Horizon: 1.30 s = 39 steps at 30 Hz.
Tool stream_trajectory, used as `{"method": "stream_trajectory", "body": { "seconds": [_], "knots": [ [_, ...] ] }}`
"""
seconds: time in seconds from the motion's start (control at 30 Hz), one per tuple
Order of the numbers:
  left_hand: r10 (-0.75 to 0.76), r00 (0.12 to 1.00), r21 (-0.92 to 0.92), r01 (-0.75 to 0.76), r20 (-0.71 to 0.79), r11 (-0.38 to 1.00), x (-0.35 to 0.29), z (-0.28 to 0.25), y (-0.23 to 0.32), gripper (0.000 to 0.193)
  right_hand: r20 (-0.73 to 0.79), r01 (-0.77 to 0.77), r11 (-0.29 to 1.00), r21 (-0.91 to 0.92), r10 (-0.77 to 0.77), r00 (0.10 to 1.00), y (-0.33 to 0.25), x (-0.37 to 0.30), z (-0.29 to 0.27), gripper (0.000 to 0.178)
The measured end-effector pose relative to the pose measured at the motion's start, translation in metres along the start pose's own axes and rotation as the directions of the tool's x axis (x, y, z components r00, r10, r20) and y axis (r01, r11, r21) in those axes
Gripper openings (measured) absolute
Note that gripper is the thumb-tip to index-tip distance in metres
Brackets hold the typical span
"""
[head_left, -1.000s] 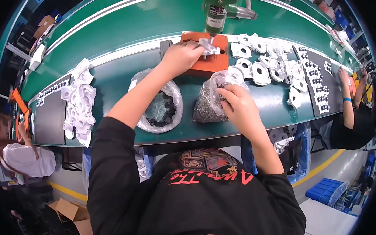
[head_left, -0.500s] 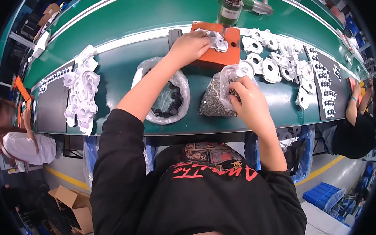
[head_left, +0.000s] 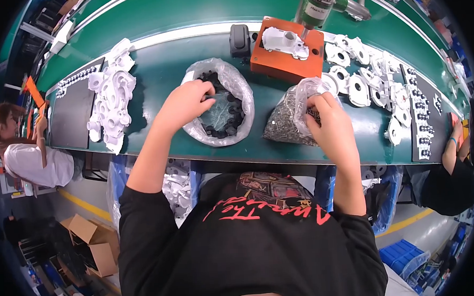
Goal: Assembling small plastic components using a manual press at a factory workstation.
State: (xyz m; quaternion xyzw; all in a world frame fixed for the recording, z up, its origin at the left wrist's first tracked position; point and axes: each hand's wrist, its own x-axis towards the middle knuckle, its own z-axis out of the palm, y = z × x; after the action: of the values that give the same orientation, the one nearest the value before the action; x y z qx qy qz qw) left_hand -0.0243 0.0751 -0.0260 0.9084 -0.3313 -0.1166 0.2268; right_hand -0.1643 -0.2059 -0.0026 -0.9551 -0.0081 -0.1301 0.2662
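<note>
My left hand (head_left: 191, 101) is over a clear plastic bag (head_left: 248, 107) with its top rolled open. Its thumb and fingers are curved and apart, with nothing visible between them. Several small black parts (head_left: 230, 128) lie in that bag. My right hand (head_left: 331, 122) reaches into the mouth of a second plastic bag (head_left: 300, 97), full of small metal screws (head_left: 286, 121). Its fingers and thumb are bent toward each other, and what they pinch is hidden. A white cast housing (head_left: 285, 42) rests on an orange fixture block (head_left: 278, 65), touched by neither hand.
Above the block hangs a green powered driver (head_left: 315, 10). A black box-shaped part (head_left: 239, 39) stands beside the block. White castings (head_left: 111, 101) are piled at left, others (head_left: 358, 90) at right. Dark mats (head_left: 72, 122) hold small parts. Other people (head_left: 31, 153) work at both sides.
My left hand has left the housing on the orange block and come back to the bag of black parts. My right hand stays at the screw bag. The view has shifted slightly.
</note>
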Motion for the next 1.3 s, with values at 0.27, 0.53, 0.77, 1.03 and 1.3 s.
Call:
{"method": "stream_trajectory", "body": {
  "seconds": [0.27, 0.53, 0.77, 1.03, 1.3],
  "knots": [
    [-0.159, 0.985, 0.148, 0.167, -0.066, 0.975, -0.032, 0.014, -0.021, 0.018, -0.003, 0.004, 0.999, 0.037, -0.004, 1.0, -0.001, 0.001, 0.001, 0.017],
    [-0.137, 0.974, 0.203, 0.172, -0.179, 0.964, -0.035, 0.022, -0.01, 0.015, -0.005, 0.031, 0.999, 0.005, -0.031, 0.999, 0.001, 0.0, -0.001, 0.013],
    [-0.215, 0.971, -0.741, 0.071, -0.101, 0.668, -0.029, 0.008, -0.006, 0.012, -0.095, 0.034, 0.989, 0.146, -0.02, 0.995, 0.005, -0.002, 0.002, 0.009],
    [-0.199, 0.961, -0.926, -0.11, -0.192, 0.362, 0.02, 0.008, 0.025, 0.013, -0.31, 0.06, 0.952, 0.301, 0.039, 0.95, 0.01, -0.009, -0.001, 0.012],
    [-0.164, 0.959, -0.957, -0.192, -0.23, 0.219, 0.078, 0.005, 0.032, 0.012, -0.319, 0.083, 0.642, 0.762, 0.261, 0.911, 0.021, -0.021, -0.011, 0.013]
  ]
}}
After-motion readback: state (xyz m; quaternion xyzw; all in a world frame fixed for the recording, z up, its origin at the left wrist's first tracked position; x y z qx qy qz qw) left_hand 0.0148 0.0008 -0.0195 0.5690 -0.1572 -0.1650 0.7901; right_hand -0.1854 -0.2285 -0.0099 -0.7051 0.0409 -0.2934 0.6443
